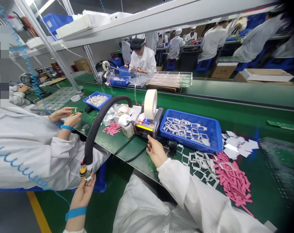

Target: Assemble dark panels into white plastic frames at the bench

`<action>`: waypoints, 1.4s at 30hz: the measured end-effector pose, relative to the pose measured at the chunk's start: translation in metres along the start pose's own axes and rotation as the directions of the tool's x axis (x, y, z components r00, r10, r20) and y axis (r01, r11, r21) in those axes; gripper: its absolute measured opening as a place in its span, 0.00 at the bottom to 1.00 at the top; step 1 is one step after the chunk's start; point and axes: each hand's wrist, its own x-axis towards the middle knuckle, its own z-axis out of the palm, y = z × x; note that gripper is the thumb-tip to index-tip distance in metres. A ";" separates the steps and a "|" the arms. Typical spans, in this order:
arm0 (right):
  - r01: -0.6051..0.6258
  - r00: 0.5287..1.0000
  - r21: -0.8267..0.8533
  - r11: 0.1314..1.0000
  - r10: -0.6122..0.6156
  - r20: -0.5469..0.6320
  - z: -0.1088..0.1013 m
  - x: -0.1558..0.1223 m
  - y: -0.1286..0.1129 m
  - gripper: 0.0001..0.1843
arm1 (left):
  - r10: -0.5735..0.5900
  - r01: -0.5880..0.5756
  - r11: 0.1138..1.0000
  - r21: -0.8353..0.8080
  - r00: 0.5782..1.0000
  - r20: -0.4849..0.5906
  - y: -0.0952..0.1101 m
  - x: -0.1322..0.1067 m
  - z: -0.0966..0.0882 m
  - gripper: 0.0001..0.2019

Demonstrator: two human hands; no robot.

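Observation:
My left hand [85, 194], with a blue wrist strap [75, 212], pinches a small square part with a pale frame [88, 176]. It holds the part just below the nozzle end of a black corrugated hose [89, 142], beside a yellow-and-black cylinder [83, 170]. My right hand [157, 151] is at the front of a tape dispenser [147, 127] that carries a roll of cream tape [150, 104]. Its thumb and fingers are drawn together; anything between them is too small to make out. Green circuit boards [152, 164] lie partly hidden under this hand.
A blue bin [192, 129] of white frames stands right of the dispenser. Loose frames [200, 161], pink strips [234, 181] and white squares [239, 144] lie beyond my right arm. A white bottle [128, 129] stands left of the dispenser. A co-worker's hands [69, 116] are at left.

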 end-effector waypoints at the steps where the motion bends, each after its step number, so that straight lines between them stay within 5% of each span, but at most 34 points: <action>1: -0.002 1.000 0.019 1.000 0.003 -0.025 0.004 0.001 -0.001 0.17 | -0.008 0.008 1.000 -0.012 1.000 -0.002 -0.001 0.000 0.000 0.23; 7: 0.036 0.997 0.049 0.998 -0.033 -0.064 0.007 -0.008 -0.010 0.12 | -0.154 0.154 0.988 -0.004 0.988 0.010 -0.039 -0.025 0.024 0.21; 10: 0.114 0.992 0.033 0.993 -0.115 0.048 -0.013 -0.047 -0.012 0.09 | -0.239 0.239 0.971 0.016 0.968 0.080 -0.065 -0.056 0.066 0.17; 12: 0.220 0.959 -0.030 0.975 -0.211 0.187 -0.031 -0.082 -0.013 0.10 | -0.284 0.284 0.958 0.039 0.930 0.235 -0.078 -0.082 0.100 0.16; 14: 0.470 0.843 -0.194 0.861 -0.374 0.386 -0.048 -0.115 -0.016 0.10 | -0.339 0.328 0.940 0.094 0.860 0.382 -0.089 -0.109 0.132 0.13; 17: 0.757 0.642 -0.349 0.552 -0.533 0.551 -0.062 -0.145 -0.022 0.08 | -0.428 0.365 0.904 0.224 0.743 0.515 -0.105 -0.144 0.164 0.07; 20: 0.846 0.502 -0.472 0.249 -0.672 0.545 -0.066 -0.150 -0.029 0.08 | -0.482 0.344 0.876 0.339 0.673 0.561 -0.119 -0.163 0.174 0.09; 23: 0.839 0.409 -0.536 0.091 -0.756 0.511 -0.069 -0.143 -0.036 0.10 | -0.471 0.272 0.876 0.398 0.663 0.582 -0.126 -0.168 0.174 0.13; 34: 0.804 0.450 -0.567 0.177 -0.804 0.388 -0.082 -0.132 -0.044 0.08 | -0.448 0.238 0.881 0.409 0.699 0.558 -0.130 -0.173 0.181 0.11; 42: 0.785 0.409 -0.610 0.110 -0.831 0.377 -0.082 -0.123 -0.042 0.08 | -0.447 0.264 0.887 0.378 0.695 0.564 -0.134 -0.173 0.183 0.12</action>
